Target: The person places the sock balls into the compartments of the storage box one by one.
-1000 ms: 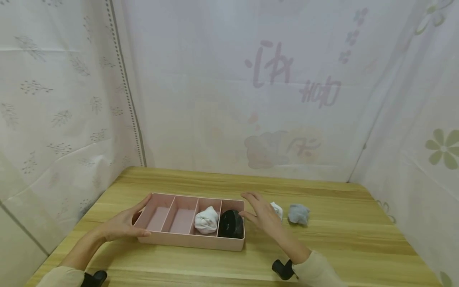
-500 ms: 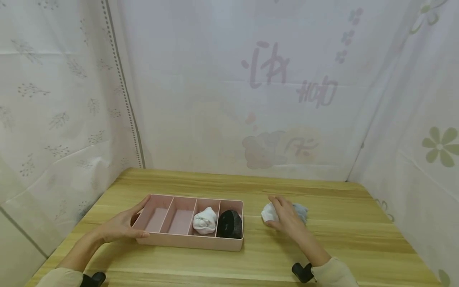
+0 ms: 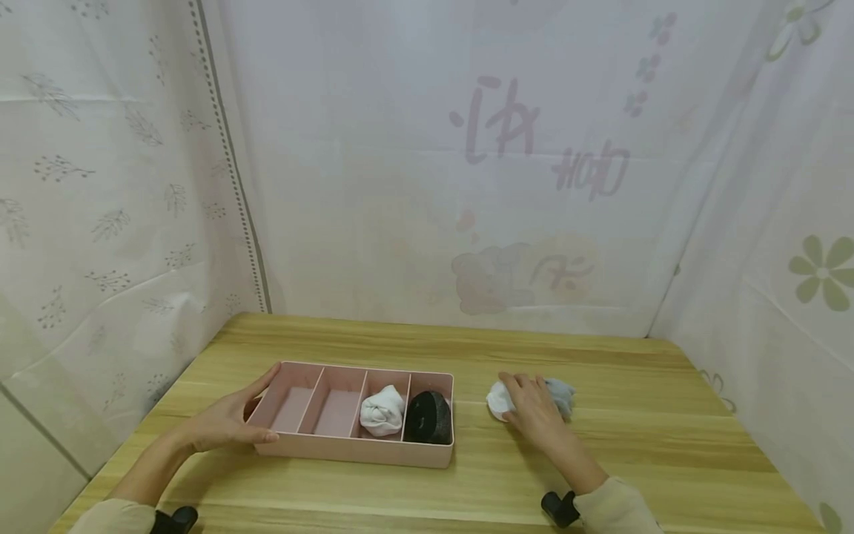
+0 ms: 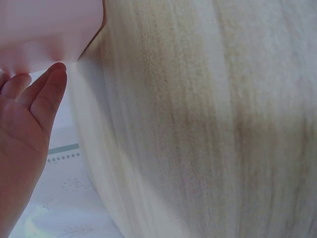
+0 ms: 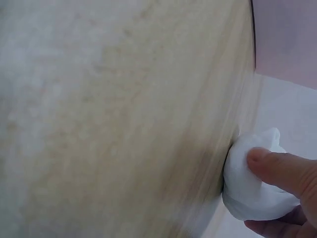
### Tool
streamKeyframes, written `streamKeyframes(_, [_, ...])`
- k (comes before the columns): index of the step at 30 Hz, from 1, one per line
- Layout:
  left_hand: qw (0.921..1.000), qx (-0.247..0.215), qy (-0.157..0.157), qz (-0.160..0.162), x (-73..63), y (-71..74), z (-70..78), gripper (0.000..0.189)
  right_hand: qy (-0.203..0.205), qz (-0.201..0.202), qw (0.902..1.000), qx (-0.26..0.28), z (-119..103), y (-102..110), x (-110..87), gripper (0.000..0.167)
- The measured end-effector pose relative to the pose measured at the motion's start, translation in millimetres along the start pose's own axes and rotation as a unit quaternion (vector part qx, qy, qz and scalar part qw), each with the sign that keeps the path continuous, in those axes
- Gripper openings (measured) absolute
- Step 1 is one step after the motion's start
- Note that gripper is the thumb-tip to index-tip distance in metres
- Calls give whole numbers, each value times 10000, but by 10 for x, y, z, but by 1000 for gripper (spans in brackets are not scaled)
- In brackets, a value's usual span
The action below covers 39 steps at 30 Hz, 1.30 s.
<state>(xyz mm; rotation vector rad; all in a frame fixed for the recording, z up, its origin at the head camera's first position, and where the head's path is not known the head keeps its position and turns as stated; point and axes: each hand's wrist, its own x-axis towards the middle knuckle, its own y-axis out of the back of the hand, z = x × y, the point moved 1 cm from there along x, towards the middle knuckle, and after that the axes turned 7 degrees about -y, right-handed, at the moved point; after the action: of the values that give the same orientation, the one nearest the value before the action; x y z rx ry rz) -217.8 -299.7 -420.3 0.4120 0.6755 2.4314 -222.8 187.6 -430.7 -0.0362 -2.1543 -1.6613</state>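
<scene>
A pink divided box (image 3: 353, 448) stands on the table. My left hand (image 3: 223, 424) holds its left end, thumb along the front wall and fingers at the far left corner. In the left wrist view my fingertips touch the end wall. To the right of the box, my right hand (image 3: 537, 411) grips a white rolled-up sock (image 5: 247, 186), thumb pressed into one side; the fingers behind it are partly hidden. That sock still sits at the table surface. Close beside my right hand lies a grey rolled-up sock (image 3: 562, 396), partly covered by the hand.
Inside the box, a white rolled sock (image 3: 382, 410) fills the third compartment and a black rolled sock (image 3: 428, 417) the rightmost one. The two left compartments show bare floors. Patterned curtains (image 3: 400, 185) surround the wooden table (image 3: 373, 337).
My right hand has moved right, away from the black sock's compartment, and down onto the loose white sock, its fingers closing round it. My left hand has stayed at the box.
</scene>
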Motion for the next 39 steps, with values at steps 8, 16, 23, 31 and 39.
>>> streamKeyframes(8, [9998, -158, 73, -58, -2, 2, -2, 105, 132, 317, 9994, -27, 7, -22, 26, 53])
streamKeyframes(16, [10000, -17, 58, 28, -6, -1, -4, 106, 427, 749, 9963, 5, -1, -3, 38, 42])
streamKeyframes(23, [10000, -19, 42, 20, -6, 1, 1, 105, 599, 1181, 9911, 142, -29, 65, 100, 42])
streamKeyframes(31, [9999, 75, 16, 102, -1, 18, -17, 104, 425, 1569, 9818, 979, -360, 290, 305, 38])
streamKeyframes(39, [9999, -98, 41, 48, -3, 9, -36, 103, 1072, 1630, 9620, 1912, -1114, 305, 544, 35])
